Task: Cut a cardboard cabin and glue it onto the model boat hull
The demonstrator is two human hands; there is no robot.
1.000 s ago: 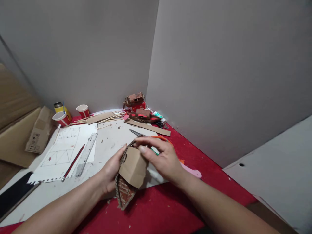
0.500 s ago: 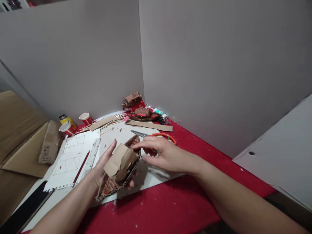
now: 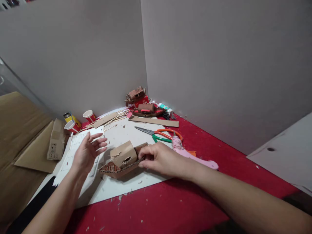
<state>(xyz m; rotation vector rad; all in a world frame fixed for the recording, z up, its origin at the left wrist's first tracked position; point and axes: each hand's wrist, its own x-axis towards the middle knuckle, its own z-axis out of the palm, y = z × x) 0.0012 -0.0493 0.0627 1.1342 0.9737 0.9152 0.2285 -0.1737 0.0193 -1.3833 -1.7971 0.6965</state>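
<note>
A small cardboard boat [image 3: 119,174] with a curved tan cardboard cover [image 3: 123,154] over its middle is low above the white board, slightly tilted; whether it touches the board is unclear. The cover has a crack and a torn hole. My right hand [image 3: 158,159] pinches the boat's right end at its edge. To the left of the boat, my left hand [image 3: 91,149] is raised with its fingers apart, palm facing the boat and holding nothing. Reddish strips show inside the boat's left end.
Scissors [image 3: 158,132] and a pink glue gun [image 3: 195,156] lie beyond my right hand. Two brown model boats [image 3: 146,108], sticks [image 3: 114,117], a cardboard strip [image 3: 156,121] and paper cups [image 3: 89,115] stand behind. Cardboard boxes [image 3: 57,139] are at left.
My left hand has let go of the boat and moved left. My right hand now grips the boat's end, and the boat is lower and turned more level. The glue gun has come into sight.
</note>
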